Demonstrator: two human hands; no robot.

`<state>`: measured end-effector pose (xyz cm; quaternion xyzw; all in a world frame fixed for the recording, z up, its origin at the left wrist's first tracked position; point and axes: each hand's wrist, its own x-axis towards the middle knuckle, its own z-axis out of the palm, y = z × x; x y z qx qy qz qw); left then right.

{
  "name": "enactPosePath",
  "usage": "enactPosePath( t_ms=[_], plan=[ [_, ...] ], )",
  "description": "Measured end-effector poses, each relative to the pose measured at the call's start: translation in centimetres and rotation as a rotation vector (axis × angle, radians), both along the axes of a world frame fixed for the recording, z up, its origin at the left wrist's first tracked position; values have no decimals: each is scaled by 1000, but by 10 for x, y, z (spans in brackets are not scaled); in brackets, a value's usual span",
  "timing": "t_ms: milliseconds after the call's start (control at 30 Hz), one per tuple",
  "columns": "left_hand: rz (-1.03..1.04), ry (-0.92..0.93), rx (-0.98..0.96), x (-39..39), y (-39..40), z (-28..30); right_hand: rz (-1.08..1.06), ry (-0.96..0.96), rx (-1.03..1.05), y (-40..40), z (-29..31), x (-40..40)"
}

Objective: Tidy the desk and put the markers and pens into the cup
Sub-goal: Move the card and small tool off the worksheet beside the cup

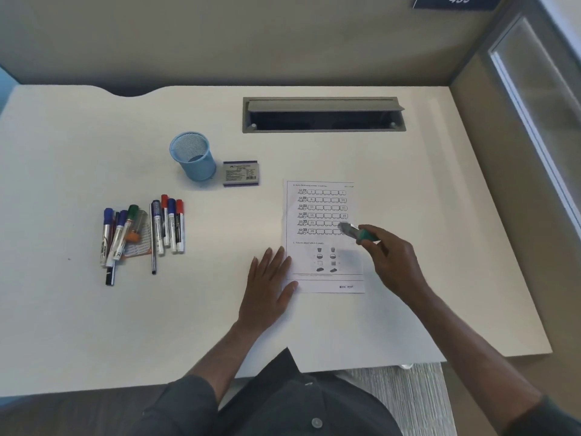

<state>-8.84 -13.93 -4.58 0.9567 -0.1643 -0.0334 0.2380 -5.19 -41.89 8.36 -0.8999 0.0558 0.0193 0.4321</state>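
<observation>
A: Your right hand (388, 256) is curled round that green marker (361, 232) over the worksheet (323, 237); left hand (270, 287) lies flat, fingers straight.

B: Yep, drop it tip-down in the cup (192, 156), back-left by the eraser box (240, 173).

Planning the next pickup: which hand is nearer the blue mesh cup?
Left. The left hand lies flat on the desk at the worksheet's left edge, below and right of the blue mesh cup. The right hand, holding a green marker, is farther right.
</observation>
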Motion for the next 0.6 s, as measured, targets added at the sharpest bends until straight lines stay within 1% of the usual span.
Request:
enactPosePath(
  t_ms=[267, 433, 600],
  plan=[
    [147, -13, 35, 22, 33, 1, 62, -127, 27, 41, -6, 34],
    [148, 12, 121, 22, 37, -5, 130, -200, 13, 89, -23, 66],
    [144, 25, 154, 24, 37, -7, 196, -273, -77, 143, -48, 110]
  ],
)
